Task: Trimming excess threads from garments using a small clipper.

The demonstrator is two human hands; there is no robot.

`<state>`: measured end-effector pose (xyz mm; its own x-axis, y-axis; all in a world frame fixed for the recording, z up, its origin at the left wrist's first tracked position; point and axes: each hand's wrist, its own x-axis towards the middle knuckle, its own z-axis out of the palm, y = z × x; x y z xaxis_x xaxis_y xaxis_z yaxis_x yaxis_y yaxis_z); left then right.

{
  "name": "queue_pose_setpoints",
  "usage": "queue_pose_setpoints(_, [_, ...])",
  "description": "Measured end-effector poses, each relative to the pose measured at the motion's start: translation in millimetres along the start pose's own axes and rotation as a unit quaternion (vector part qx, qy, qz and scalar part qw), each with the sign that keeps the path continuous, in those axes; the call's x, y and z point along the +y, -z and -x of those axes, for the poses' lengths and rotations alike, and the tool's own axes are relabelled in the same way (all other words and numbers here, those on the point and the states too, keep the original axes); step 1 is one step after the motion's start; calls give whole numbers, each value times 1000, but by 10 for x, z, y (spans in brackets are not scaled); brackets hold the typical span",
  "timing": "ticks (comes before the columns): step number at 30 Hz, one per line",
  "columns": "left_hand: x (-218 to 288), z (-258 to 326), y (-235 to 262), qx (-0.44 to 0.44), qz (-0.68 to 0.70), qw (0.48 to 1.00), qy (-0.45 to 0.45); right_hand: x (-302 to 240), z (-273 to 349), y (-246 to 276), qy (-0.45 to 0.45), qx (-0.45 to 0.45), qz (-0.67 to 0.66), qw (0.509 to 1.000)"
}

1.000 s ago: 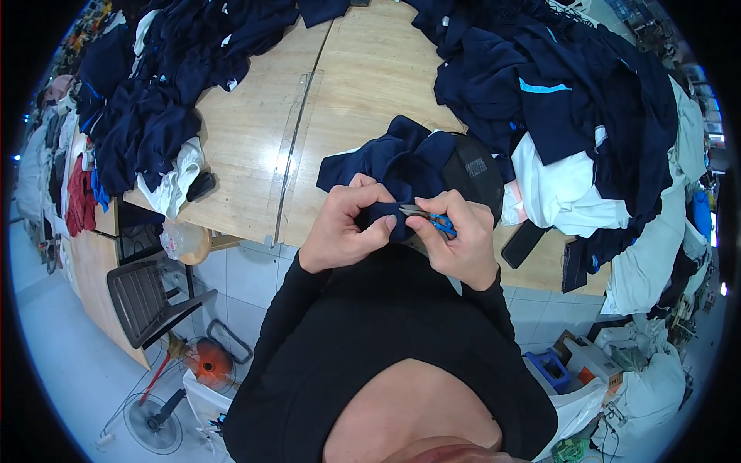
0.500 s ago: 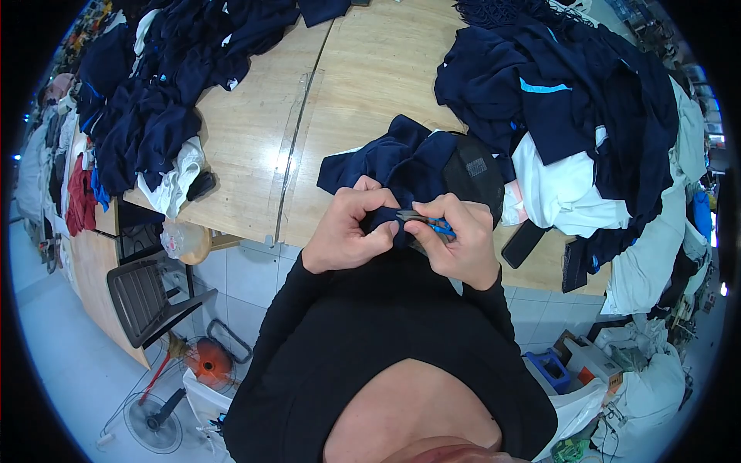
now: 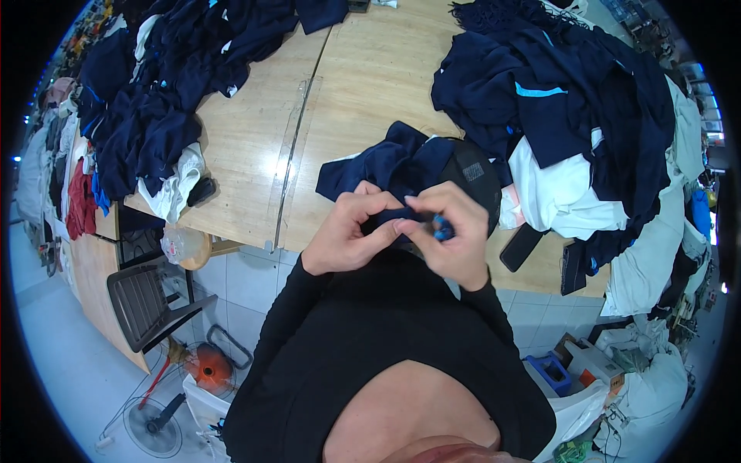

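My left hand point(image 3: 347, 235) pinches the edge of a navy garment point(image 3: 390, 166) between thumb and fingers, just past the table's near edge. Close against it, my right hand point(image 3: 461, 245) is closed, with small thread snips point(image 3: 443, 228) tucked in it. Only their blue handle shows clearly; the blades are hidden. The right thumb and fingertips meet the left ones at the cloth, and that hand is slightly smeared. The rest of the garment lies bunched on the table, beside a black round-edged item point(image 3: 477, 179) with a small grey patch.
Navy garments pile up at the left point(image 3: 147, 116) and right point(image 3: 556, 85) of the wooden table point(image 3: 378, 54). A white cloth point(image 3: 552, 193) and a black phone point(image 3: 522, 247) lie to my right. A dark chair point(image 3: 139, 301) and a fan point(image 3: 154, 424) stand lower left.
The snips' blades, visible between the hands before, have swung out of sight into my right hand. Its fingertips have moved left to the cloth at my left thumb.
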<state>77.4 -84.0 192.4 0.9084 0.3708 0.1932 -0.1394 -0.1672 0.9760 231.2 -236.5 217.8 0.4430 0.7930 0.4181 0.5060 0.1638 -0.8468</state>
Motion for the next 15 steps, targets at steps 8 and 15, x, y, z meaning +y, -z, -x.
queue_pose_setpoints(8, [-32,40,28,-12,2,1000,16,411,198,256,-147,162,-170,961])
queue_pose_setpoints(15, [-59,36,-9,-24,153,987,50,251,130,272,-177,59,-80,979])
